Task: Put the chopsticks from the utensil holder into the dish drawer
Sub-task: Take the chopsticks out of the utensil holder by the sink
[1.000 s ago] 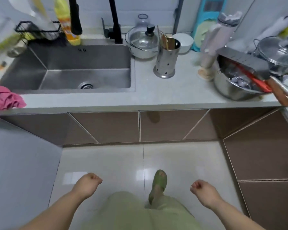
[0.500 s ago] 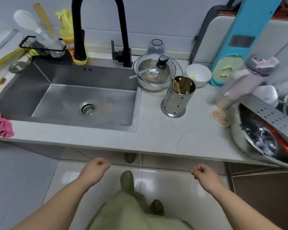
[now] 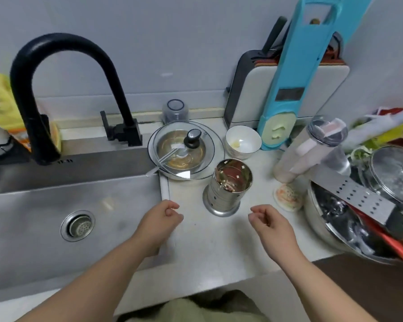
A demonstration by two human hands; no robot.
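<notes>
I see the perforated stainless-steel cylindrical utensil holder (image 3: 228,187) standing upright on its flared round base on the pale, lightly speckled stone surface (image 3: 209,242), just right of the sink edge; its polished inner wall throws back so many reflections that I cannot make out the chopsticks inside it, only small pale and dark flecks near the bottom. My left hand (image 3: 159,225) hangs over the seam between sink and surface, to the left of the holder, its fingers (image 3: 172,206) curled loosely inward with thumb and forefinger tips close, holding nothing. My right hand (image 3: 271,225) hangs to the right of the holder in much the same loose curl, its fingers (image 3: 257,213) bent and also gripping nothing; neither hand touches the holder. Behind the holder sits a shallow steel pan under a round glass lid with a black knob (image 3: 186,149), and beside that a small glossy white ceramic bowl (image 3: 243,141). The brushed-steel rectangular sink (image 3: 44,205) fills the left, with a round strainer drain (image 3: 77,225) and a matte black arched faucet (image 3: 56,89) above it. Against the smooth grey wall lean a white cutting board in a dark stand (image 3: 289,94) and a long turquoise plastic slicer (image 3: 296,73). At the right, a large shiny steel bowl (image 3: 349,231) carries a perforated metal blade across its rim.
</notes>
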